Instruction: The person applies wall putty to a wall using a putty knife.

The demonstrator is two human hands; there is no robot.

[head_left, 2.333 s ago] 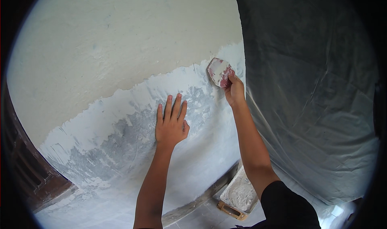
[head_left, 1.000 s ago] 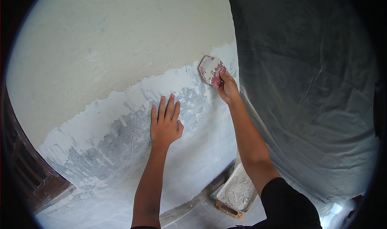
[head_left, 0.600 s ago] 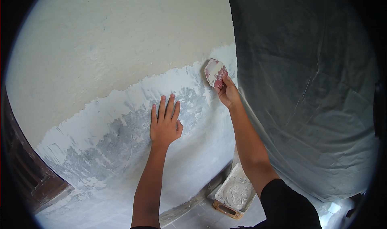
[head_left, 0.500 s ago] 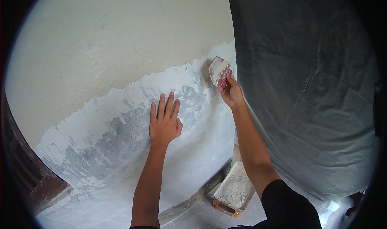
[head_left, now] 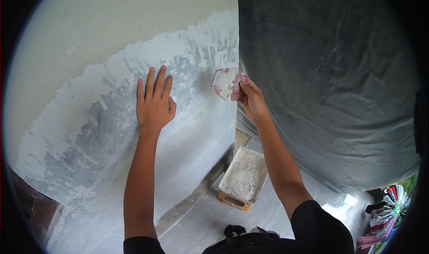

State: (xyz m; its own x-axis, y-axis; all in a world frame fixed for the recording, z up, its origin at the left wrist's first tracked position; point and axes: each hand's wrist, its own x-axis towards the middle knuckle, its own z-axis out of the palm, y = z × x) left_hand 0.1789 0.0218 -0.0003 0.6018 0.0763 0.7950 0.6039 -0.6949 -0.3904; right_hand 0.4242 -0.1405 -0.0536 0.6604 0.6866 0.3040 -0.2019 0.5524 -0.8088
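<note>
The right forearm (head_left: 281, 160) reaches up from a black sleeve (head_left: 319, 227), crossing in front of part of a dark sheet (head_left: 330, 88). At its end the right hand (head_left: 252, 100) has hold of a scraper (head_left: 223, 84), thumb on the near face and fingers curled behind. The scraper is a flat, angular reddish-pink plate, smeared with cream-white paste over much of its face. It is in front of the wall's right edge, overlapping the sheet on its right side; a soft shadow falls on the wall to its left, and I cannot tell whether it touches.

The left hand (head_left: 154, 106) lies against the wall (head_left: 196, 120), fingers straight and somewhat apart, thumb bent in, gripping nothing. It hides part of a streaky grey patch (head_left: 103, 124). Above that runs a white band with a ragged upper edge, then plain cream wall.

Lower down, a tub (head_left: 246, 205) of pale, swirled paste (head_left: 243, 178) stands on the tiled floor (head_left: 272, 218) near the wall's foot, with a handle slot in its tan end. Dark brown woodwork (head_left: 40, 209) borders the wall at lower left. The sheet hangs in creases beyond the wall's edge. Farthest off, at lower right, is a bundle of red, pink and white strips (head_left: 389, 214), its kind unclear, with greenery beside it.
</note>
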